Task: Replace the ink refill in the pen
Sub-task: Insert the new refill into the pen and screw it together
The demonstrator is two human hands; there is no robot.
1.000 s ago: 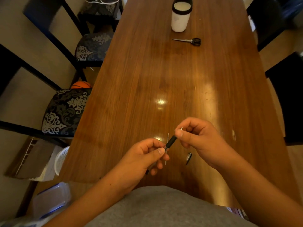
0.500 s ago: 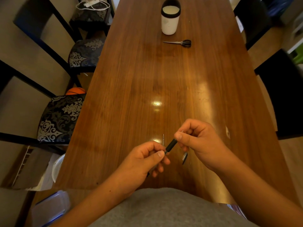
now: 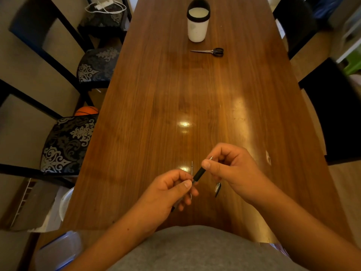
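Both hands hold one black pen (image 3: 199, 174) just above the near end of the wooden table (image 3: 195, 98). My left hand (image 3: 168, 192) pinches the pen's lower barrel between thumb and fingers. My right hand (image 3: 230, 169) grips the front section, and the metal tip (image 3: 211, 158) pokes out past its thumb. A thin loose refill (image 3: 192, 167) lies on the table just behind the left fingers. A small dark pen part (image 3: 217, 189) lies on the table under the right hand.
A white cup with a black rim (image 3: 197, 26) stands at the far end, with black-handled scissors (image 3: 212, 51) just in front of it. Patterned chairs (image 3: 68, 143) line the left side and dark chairs (image 3: 336, 118) the right. An orange ball (image 3: 87, 110) sits below.
The camera has tilted, so the scene sits lower in the frame. My hands keep the same hold on the pen, and the metal tip now shows more clearly beyond my right thumb.
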